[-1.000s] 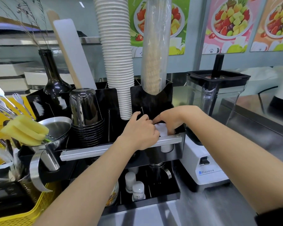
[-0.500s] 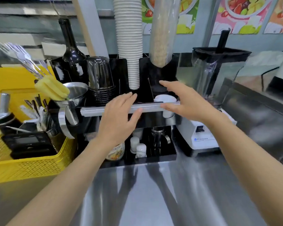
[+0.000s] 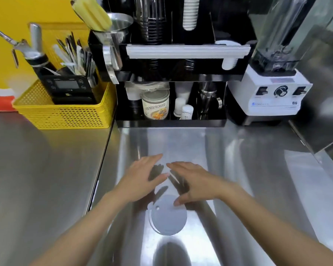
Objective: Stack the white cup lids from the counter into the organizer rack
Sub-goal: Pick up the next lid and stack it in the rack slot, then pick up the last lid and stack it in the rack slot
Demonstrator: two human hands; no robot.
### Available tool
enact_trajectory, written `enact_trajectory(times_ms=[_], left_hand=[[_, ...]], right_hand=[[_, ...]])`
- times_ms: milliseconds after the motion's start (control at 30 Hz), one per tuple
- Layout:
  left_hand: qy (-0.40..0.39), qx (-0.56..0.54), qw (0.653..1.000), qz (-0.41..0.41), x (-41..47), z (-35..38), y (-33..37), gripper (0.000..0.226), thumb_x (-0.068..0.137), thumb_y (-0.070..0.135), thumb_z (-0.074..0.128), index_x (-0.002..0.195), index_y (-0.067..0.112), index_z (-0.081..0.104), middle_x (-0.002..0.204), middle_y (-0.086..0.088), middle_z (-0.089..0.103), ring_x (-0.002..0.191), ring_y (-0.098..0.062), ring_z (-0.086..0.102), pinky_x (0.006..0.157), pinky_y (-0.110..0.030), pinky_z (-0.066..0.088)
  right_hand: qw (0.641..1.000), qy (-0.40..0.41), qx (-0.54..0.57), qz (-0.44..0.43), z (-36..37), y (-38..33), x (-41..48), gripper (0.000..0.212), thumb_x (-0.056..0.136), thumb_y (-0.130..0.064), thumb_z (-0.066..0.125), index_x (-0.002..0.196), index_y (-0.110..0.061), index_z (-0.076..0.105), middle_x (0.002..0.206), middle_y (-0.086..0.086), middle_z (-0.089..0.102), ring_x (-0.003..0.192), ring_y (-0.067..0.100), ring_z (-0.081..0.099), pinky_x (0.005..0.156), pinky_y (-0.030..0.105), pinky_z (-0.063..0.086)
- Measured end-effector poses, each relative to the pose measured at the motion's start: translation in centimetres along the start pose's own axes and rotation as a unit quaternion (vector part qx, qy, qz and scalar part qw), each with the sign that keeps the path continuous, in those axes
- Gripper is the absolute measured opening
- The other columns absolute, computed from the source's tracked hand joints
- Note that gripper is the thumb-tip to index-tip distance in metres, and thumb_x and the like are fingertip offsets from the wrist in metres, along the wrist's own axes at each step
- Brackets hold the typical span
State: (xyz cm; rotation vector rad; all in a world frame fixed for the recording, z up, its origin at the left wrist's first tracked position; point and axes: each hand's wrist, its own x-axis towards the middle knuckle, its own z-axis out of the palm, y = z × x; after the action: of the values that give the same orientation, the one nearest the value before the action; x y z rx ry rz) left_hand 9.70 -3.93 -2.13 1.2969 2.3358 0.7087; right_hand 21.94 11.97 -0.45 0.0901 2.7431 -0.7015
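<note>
Steel surface [image 3: 46, 179] fills my view, and one white lid [image 3: 167, 215] lies flat on it, close in front of me. Both my hands hover just above that lid. My left hand [image 3: 140, 181] is spread flat, fingers loose, holding nothing. My right hand [image 3: 196, 183] is likewise spread wide, palm down, with its thumb tip over the lid's far edge; I cannot tell whether it touches. The two hands sit near each other, fingertips almost meeting.

Farther back stands the black rack [image 3: 173, 73], well apart from the lid. White lids [image 3: 228, 54] already stand in its upper right slot, behind a pale bar [image 3: 186, 51]. A column of white cups [image 3: 189, 14] hangs into the rack's upper middle. Left of the rack sits a yellow basket [image 3: 65, 112], and right of it a white blender [image 3: 275, 89], both on the surface.
</note>
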Motion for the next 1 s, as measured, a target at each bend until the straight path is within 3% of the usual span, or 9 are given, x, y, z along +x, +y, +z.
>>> enact_trajectory(times_ms=[100, 233, 467, 733, 833, 1000], left_hand=[[-0.091, -0.026, 0.996, 0.008, -2.5, 1.1, -1.1, 0.099, 0.058, 0.086, 0.032, 0.14, 0.032, 0.023, 0.145, 0.006, 0.036, 0.129, -0.007, 0.028, 0.109, -0.029, 0.021], [-0.139, -0.011, 0.99, 0.029, -4.8, 2.7, -1.9, 0.089, 0.064, 0.06, 0.069, 0.138, 0.035, 0.024, 0.127, 0.021, 0.038, 0.114, 0.001, 0.028, 0.105, -0.025, 0.024], [-0.083, -0.029, 0.996, 0.034, -5.0, 3.8, -1.7, 0.086, 0.062, 0.066, 0.063, 0.136, 0.039, 0.027, 0.128, 0.024, 0.039, 0.12, -0.003, 0.033, 0.097, -0.018, 0.021], [0.031, -0.049, 0.995, 0.087, 1.6, -2.2, 1.9, 0.079, 0.063, 0.054, 0.065, 0.133, 0.029, 0.038, 0.133, 0.014, 0.043, 0.124, -0.007, 0.035, 0.109, -0.038, 0.028], [0.061, -0.06, 0.989, 0.119, 4.6, -5.7, 4.6, 0.081, 0.062, 0.055, 0.063, 0.134, 0.029, 0.037, 0.127, 0.022, 0.038, 0.122, -0.001, 0.031, 0.106, -0.028, 0.024], [0.123, -0.048, 0.974, 0.185, 9.4, -11.0, 9.3, 0.071, 0.071, 0.034, 0.075, 0.132, 0.023, 0.041, 0.122, 0.018, 0.041, 0.115, 0.0, 0.033, 0.098, -0.019, 0.023]], right_hand=[[1.0, -0.026, 0.007, 0.002, 2.9, -1.1, -1.1, 0.099, 0.066, -0.052, 0.073, 0.143, -0.023, 0.017, 0.146, -0.002, 0.032, 0.132, 0.02, 0.028, 0.107, 0.033, 0.026], [1.0, -0.013, -0.008, 0.016, 5.7, -2.2, -1.9, 0.105, 0.064, -0.053, 0.074, 0.144, -0.02, 0.014, 0.145, -0.002, 0.032, 0.129, 0.019, 0.029, 0.107, 0.032, 0.026], [0.998, 0.047, 0.011, 0.033, 6.2, -1.9, -1.6, 0.099, 0.068, -0.049, 0.072, 0.144, -0.016, 0.018, 0.147, 0.003, 0.03, 0.131, 0.02, 0.026, 0.11, 0.033, 0.027], [0.983, 0.175, 0.049, 0.03, -3.1, -0.8, -0.5, 0.093, 0.068, -0.037, 0.078, 0.14, -0.01, 0.025, 0.14, 0.005, 0.025, 0.131, 0.02, 0.026, 0.112, 0.034, 0.028], [0.971, 0.238, -0.008, 0.019, -8.2, -0.7, -0.5, 0.091, 0.067, -0.037, 0.078, 0.139, -0.013, 0.03, 0.133, 0.006, 0.031, 0.125, 0.021, 0.026, 0.11, 0.034, 0.024], [0.948, 0.308, -0.073, 0.014, -16.1, -0.2, -0.8, 0.092, 0.069, -0.034, 0.077, 0.141, -0.007, 0.028, 0.136, 0.013, 0.034, 0.127, 0.028, 0.028, 0.112, 0.04, 0.023]])
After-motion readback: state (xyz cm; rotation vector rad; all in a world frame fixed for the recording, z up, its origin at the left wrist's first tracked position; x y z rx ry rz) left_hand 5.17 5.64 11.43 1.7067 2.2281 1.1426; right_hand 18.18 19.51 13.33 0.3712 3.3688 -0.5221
